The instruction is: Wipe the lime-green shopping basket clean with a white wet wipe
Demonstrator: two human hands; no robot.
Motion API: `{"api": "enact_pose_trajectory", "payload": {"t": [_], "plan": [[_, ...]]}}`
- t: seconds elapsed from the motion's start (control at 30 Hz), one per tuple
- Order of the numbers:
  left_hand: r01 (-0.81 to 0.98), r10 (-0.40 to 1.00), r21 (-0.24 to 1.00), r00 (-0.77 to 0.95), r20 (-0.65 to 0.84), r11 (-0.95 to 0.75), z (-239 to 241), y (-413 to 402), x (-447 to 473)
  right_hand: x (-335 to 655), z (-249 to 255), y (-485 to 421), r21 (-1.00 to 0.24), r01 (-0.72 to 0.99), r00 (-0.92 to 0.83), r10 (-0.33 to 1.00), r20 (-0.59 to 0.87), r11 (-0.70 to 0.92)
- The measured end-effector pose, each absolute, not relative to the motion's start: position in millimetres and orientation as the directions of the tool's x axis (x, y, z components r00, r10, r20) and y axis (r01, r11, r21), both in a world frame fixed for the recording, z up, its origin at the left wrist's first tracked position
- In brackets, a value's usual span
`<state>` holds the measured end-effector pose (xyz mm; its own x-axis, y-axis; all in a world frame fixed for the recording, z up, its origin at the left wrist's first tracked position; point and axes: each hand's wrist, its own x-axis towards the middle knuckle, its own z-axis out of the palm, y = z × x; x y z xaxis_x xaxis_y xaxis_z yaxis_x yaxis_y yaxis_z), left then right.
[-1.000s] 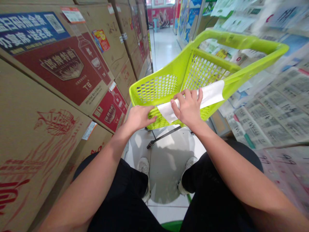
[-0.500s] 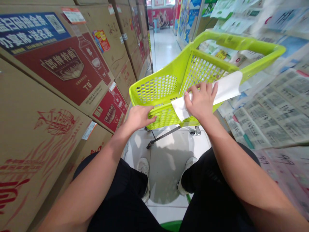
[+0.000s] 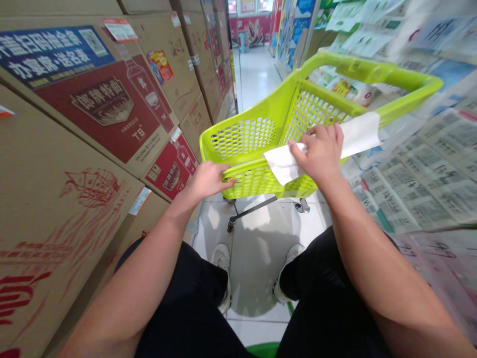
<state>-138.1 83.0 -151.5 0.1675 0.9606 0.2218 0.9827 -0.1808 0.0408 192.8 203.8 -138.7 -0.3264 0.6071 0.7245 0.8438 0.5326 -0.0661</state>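
Over tiles (image 3: 257, 248) beside cartons (image 3: 85, 214), the left hand (image 3: 212, 180) clasps the cart (image 3: 288, 102), right hand (image 3: 322, 151) (half-curled) a white sheet (image 3: 359, 134).

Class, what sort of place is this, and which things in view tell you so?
Most likely a shop aisle, perhaps in a supermarket. The clues are the yellow-green shopping cart, the stacked printed cartons with small label tags, and the rows of packaged goods opposite.

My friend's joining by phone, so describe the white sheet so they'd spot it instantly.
Find the lime-green cart near the centre. Along its near rim, under the right hand, lies the white sheet. It's the only plain white piece against green plastic.
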Motion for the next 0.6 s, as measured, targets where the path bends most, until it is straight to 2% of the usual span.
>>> {"api": "enact_pose_trajectory", "payload": {"t": [0.17,0.4,0.6], "plan": [[0.98,0.951,0.032,0.183,0.248,-0.196,-155,83,-136,194,-142,198,-0.034,0.846,-0.349,0.6,0.72,0.533],[0.981,0.945,0.028,0.177,0.274,-0.192,-158,84,-136,140,-158,156,0.034,0.653,-0.598,0.488,0.635,0.756],[0.978,0.957,0.062,0.183,0.223,-0.201,-153,84,-145,181,-142,190,-0.047,0.567,-0.649,0.481,0.589,0.823]]}}
